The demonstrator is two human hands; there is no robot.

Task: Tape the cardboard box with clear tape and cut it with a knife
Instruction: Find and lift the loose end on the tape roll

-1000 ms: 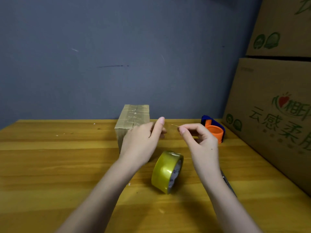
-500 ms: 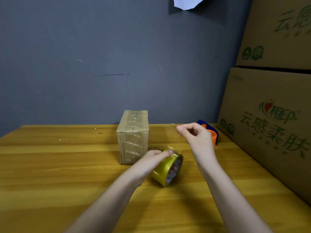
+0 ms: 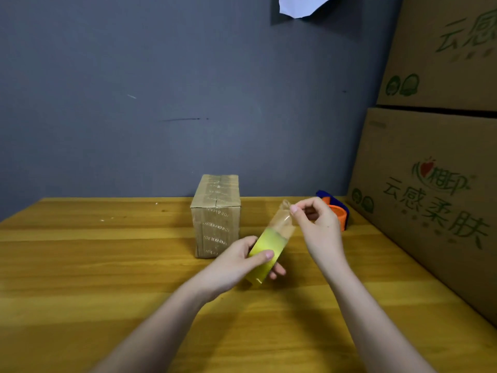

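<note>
A small cardboard box stands upright on the wooden table, taped over its top and front. My left hand grips the yellowish roll of clear tape just right of the box, lifted off the table. My right hand pinches the free end of the tape strip, which stretches up and right from the roll. No knife can be seen.
An orange and blue tape dispenser lies behind my right hand. Large printed cardboard cartons are stacked along the table's right side. A grey wall stands behind, with a white paper scrap at the top.
My left hand dropped from beside the box to the roll and lifted it. My right hand kept the tape end pinched, and a short strip now spans between hand and roll.
</note>
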